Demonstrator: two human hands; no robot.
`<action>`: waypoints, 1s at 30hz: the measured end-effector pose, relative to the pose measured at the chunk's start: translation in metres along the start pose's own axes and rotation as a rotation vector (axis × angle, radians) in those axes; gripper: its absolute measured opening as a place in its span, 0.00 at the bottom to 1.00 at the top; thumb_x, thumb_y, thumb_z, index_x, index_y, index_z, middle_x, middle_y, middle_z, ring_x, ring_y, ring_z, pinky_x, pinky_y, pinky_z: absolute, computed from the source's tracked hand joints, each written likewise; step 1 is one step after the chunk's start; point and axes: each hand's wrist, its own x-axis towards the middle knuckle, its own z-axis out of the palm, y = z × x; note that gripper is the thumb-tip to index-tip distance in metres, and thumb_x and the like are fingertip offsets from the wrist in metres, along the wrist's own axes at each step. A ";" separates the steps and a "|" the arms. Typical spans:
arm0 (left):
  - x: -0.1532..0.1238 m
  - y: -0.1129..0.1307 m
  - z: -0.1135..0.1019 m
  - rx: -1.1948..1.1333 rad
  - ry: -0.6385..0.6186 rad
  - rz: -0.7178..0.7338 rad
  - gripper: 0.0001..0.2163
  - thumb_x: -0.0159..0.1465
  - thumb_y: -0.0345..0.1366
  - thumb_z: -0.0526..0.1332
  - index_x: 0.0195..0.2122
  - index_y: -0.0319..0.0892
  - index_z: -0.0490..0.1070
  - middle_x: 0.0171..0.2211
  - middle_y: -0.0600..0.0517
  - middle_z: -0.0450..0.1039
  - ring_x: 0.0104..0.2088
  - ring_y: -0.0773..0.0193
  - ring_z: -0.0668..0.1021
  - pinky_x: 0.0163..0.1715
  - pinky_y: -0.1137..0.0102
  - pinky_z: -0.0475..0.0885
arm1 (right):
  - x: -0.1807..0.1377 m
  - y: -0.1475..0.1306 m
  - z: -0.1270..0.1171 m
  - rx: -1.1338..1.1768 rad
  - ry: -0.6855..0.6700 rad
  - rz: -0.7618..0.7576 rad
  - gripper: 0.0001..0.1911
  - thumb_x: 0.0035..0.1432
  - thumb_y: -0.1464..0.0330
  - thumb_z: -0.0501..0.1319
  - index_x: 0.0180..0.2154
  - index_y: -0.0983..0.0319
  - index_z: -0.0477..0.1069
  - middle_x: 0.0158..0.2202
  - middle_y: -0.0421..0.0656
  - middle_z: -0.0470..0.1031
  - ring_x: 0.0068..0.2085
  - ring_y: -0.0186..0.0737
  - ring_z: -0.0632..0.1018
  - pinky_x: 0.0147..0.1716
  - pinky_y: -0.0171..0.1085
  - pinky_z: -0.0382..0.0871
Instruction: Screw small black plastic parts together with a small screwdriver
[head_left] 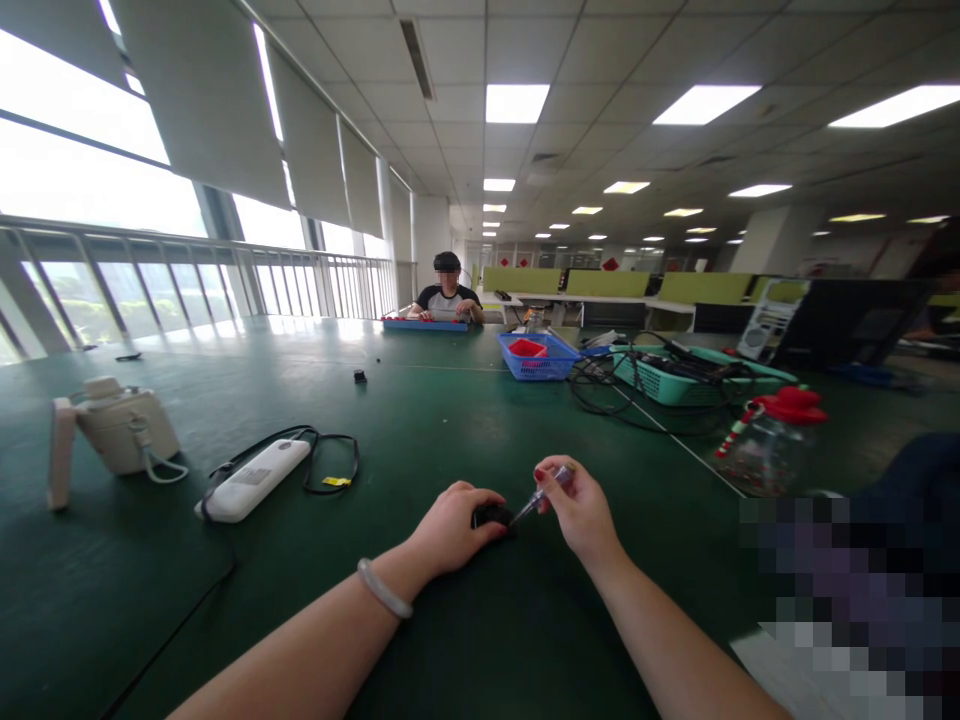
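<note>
My left hand (457, 525), with a pale bangle on its wrist, is closed around a small black object (491, 515) resting on the green table (420, 640). The fingers cover part of it, and its kind is not clear. A small screwdriver (553, 485) with a see-through handle is pinched in my right hand (581, 510). It slants down to the left, its tip at the right end of the black object. Whether the tip sits in a screw is too small to tell.
To the left lie a white power strip (259, 480) with a black cord and a beige bottle (127, 430). Ahead right are a blue basket (541, 365), a green basket (664, 385) of cables and a red-lidded jar (780, 445). Across the table sits a person (448, 298) behind a blue tray (426, 325).
</note>
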 end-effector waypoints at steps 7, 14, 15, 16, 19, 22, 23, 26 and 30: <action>0.001 0.000 0.000 -0.004 -0.009 -0.023 0.18 0.58 0.45 0.65 0.50 0.53 0.75 0.47 0.49 0.72 0.48 0.55 0.74 0.53 0.60 0.67 | -0.003 -0.008 -0.001 0.018 0.045 -0.009 0.18 0.54 0.52 0.66 0.34 0.60 0.71 0.27 0.39 0.71 0.23 0.34 0.70 0.23 0.35 0.67; 0.000 -0.002 0.003 -0.019 -0.004 0.004 0.20 0.56 0.45 0.67 0.50 0.53 0.75 0.47 0.49 0.72 0.49 0.54 0.73 0.55 0.60 0.66 | -0.009 -0.020 0.004 0.034 0.043 -0.040 0.16 0.56 0.54 0.65 0.32 0.60 0.70 0.26 0.40 0.72 0.22 0.33 0.67 0.20 0.33 0.62; 0.000 -0.003 0.003 -0.018 -0.003 0.008 0.21 0.55 0.45 0.67 0.50 0.53 0.75 0.47 0.49 0.72 0.49 0.54 0.73 0.55 0.60 0.66 | -0.010 -0.021 0.005 0.040 0.026 -0.050 0.15 0.57 0.54 0.64 0.32 0.60 0.70 0.26 0.40 0.71 0.22 0.33 0.67 0.21 0.33 0.62; 0.000 -0.003 0.003 -0.018 0.000 0.013 0.21 0.54 0.46 0.68 0.50 0.53 0.74 0.47 0.49 0.72 0.50 0.54 0.73 0.55 0.60 0.66 | -0.010 -0.021 0.007 0.045 0.007 -0.059 0.15 0.57 0.54 0.64 0.32 0.60 0.70 0.26 0.40 0.71 0.22 0.34 0.67 0.21 0.34 0.63; 0.000 -0.004 0.003 -0.018 0.002 0.018 0.23 0.53 0.46 0.69 0.51 0.53 0.74 0.48 0.49 0.72 0.51 0.53 0.72 0.55 0.60 0.65 | -0.011 -0.022 0.009 0.046 -0.040 -0.073 0.15 0.60 0.54 0.61 0.32 0.60 0.70 0.27 0.40 0.71 0.23 0.34 0.67 0.23 0.34 0.64; 0.000 -0.004 0.003 -0.015 -0.013 0.008 0.23 0.53 0.46 0.69 0.52 0.54 0.74 0.49 0.49 0.71 0.50 0.53 0.72 0.55 0.59 0.65 | -0.011 -0.023 0.009 0.035 -0.064 -0.072 0.14 0.61 0.55 0.60 0.32 0.60 0.69 0.28 0.40 0.71 0.24 0.34 0.68 0.24 0.35 0.66; 0.000 -0.004 0.003 -0.013 -0.015 0.009 0.23 0.54 0.46 0.68 0.51 0.54 0.74 0.48 0.49 0.71 0.50 0.53 0.72 0.55 0.59 0.66 | -0.011 -0.023 0.009 0.029 -0.068 -0.072 0.14 0.61 0.56 0.60 0.33 0.59 0.69 0.29 0.40 0.71 0.24 0.34 0.69 0.25 0.35 0.66; 0.000 -0.004 0.003 -0.011 -0.012 0.018 0.22 0.54 0.46 0.68 0.51 0.54 0.74 0.47 0.49 0.71 0.50 0.54 0.73 0.55 0.60 0.66 | -0.012 -0.021 0.009 0.000 -0.081 -0.073 0.14 0.61 0.56 0.61 0.33 0.59 0.68 0.30 0.41 0.72 0.25 0.35 0.70 0.26 0.36 0.68; 0.000 -0.003 0.004 -0.009 -0.006 0.023 0.21 0.55 0.46 0.67 0.51 0.53 0.74 0.47 0.49 0.72 0.49 0.54 0.73 0.54 0.61 0.66 | -0.013 -0.017 0.010 -0.063 -0.112 -0.088 0.14 0.61 0.55 0.60 0.32 0.60 0.68 0.31 0.42 0.73 0.25 0.35 0.71 0.26 0.36 0.68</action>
